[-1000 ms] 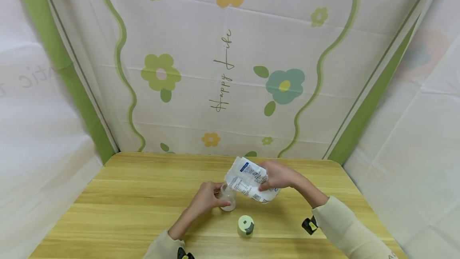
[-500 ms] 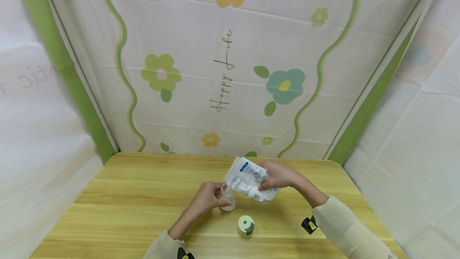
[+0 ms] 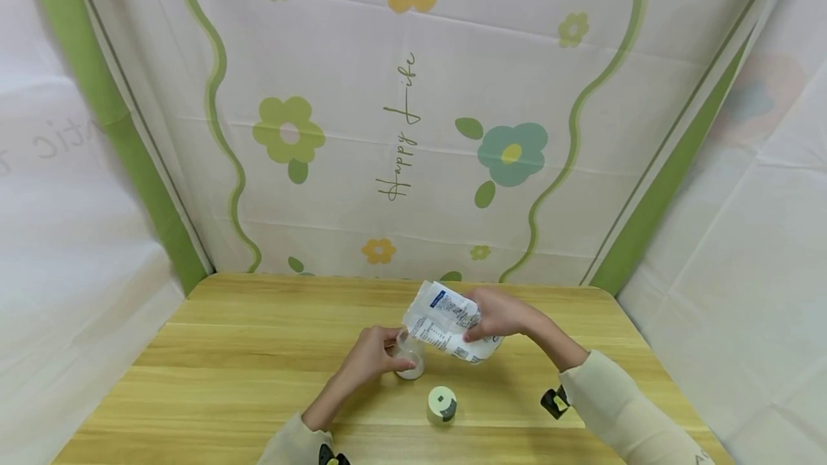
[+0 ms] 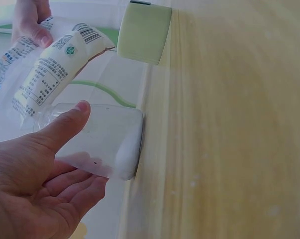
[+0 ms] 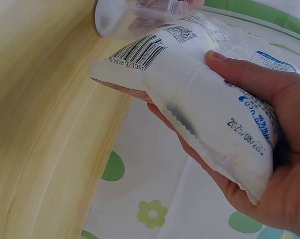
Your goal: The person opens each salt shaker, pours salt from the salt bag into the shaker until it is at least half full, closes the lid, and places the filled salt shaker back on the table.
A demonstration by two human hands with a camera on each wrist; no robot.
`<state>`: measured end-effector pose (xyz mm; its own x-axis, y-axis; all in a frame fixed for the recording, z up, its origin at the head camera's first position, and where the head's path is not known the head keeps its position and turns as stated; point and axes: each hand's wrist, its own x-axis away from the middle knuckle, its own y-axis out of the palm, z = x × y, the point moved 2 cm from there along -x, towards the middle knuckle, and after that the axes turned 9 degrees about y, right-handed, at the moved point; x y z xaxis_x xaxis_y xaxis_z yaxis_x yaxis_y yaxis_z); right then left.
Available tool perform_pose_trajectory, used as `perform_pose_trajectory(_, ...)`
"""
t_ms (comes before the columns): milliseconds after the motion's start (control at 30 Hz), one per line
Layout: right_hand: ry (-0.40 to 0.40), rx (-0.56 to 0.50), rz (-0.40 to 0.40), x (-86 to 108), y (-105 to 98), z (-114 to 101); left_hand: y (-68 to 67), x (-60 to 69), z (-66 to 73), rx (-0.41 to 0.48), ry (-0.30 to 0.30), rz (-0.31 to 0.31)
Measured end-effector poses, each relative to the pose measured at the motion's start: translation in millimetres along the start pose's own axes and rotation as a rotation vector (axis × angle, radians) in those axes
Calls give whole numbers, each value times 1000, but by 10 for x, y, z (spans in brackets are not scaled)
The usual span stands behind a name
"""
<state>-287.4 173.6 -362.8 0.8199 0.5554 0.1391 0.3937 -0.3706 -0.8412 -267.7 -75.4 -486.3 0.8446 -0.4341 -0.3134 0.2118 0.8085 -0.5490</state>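
A clear jar (image 4: 107, 127) stands on the wooden table, with a layer of white contents at its base. My left hand (image 3: 371, 359) holds it, thumb on one side and fingers on the other. In my right hand (image 3: 500, 316) is a white printed plastic bag (image 5: 199, 112), gripped by its body and tilted so one end meets the jar's mouth. The bag covers part of the jar's rim in the head view. Whether anything is flowing out cannot be made out.
A pale green cylinder (image 3: 442, 405), lid-like with a grey patch on top, stands on the table (image 3: 258, 350) in front of the jar. A flowered white curtain (image 3: 400, 228) rises behind the table's far edge, with more fabric at both sides.
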Motion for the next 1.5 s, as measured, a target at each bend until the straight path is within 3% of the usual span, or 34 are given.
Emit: perform_pose_trajectory(1500,15,21,1,-7,-19,-45,-5,-5,19,-9,-1,-2)
